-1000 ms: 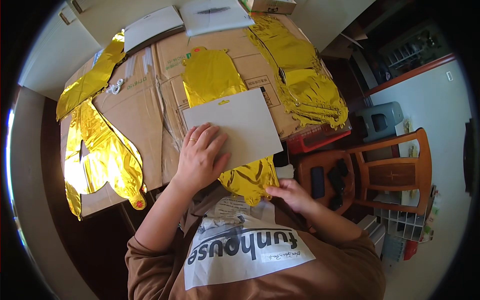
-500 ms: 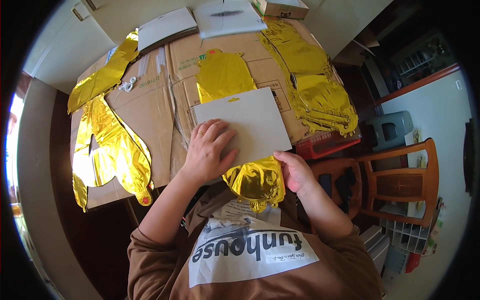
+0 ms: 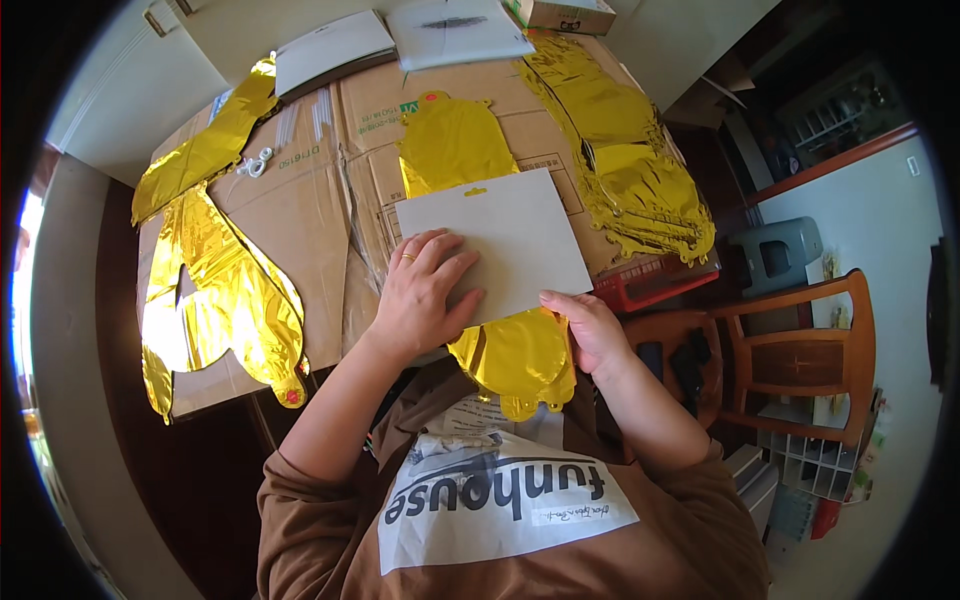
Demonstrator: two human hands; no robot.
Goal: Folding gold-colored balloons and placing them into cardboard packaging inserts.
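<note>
A flat grey card (image 3: 510,235) lies across a deflated gold foil balloon (image 3: 455,140) on a flattened cardboard box (image 3: 300,210). My left hand (image 3: 420,290) presses flat on the card's near left corner, fingers spread. The balloon's lower end (image 3: 520,360) sticks out below the card, hanging over the table edge toward my chest. My right hand (image 3: 590,330) grips that lower end at its right side, next to the card's near edge.
More gold foil balloons lie at the left (image 3: 215,290) and at the back right (image 3: 630,170). Two white sheets (image 3: 400,35) and a small box (image 3: 560,12) sit at the far edge. A wooden chair (image 3: 800,350) and a red crate (image 3: 650,285) stand to the right.
My right hand has come up from near my lap and taken hold of the balloon's lower end. My left hand has stayed pressed on the card.
</note>
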